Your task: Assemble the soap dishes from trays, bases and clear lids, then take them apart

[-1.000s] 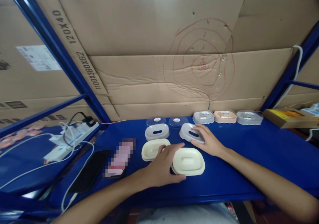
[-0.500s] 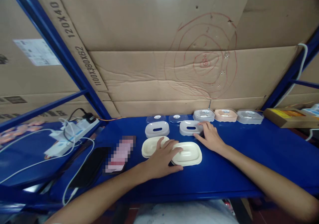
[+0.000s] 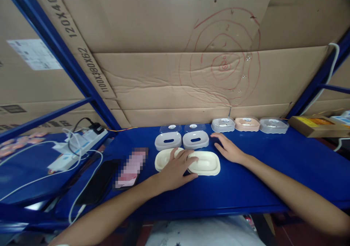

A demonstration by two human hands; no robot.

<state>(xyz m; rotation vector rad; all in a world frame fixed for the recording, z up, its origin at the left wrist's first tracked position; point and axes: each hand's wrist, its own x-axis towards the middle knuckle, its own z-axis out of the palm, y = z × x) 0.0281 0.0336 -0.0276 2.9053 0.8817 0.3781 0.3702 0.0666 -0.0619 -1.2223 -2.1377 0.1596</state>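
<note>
Blue surface (image 3: 251,193): row of 3 lidded boxes (image 3: 247,125) at 2 o'clock looks done; 2 sets nearer in, parts still apart.
L hand (image 3: 177,169) spread, no grip seen, over cream trays (image 3: 205,163) at its 10 & 2; R hand (image 3: 229,149) empty, loosely open, R grey tray (image 3: 203,139) just off its 9, L grey tray (image 3: 176,139) beyond. Clear lids (image 3: 171,128) at greys' 12. Vs 0.5 s ago: R grey tray's slid twd 9, beside its twin; R hand's off it.
</note>
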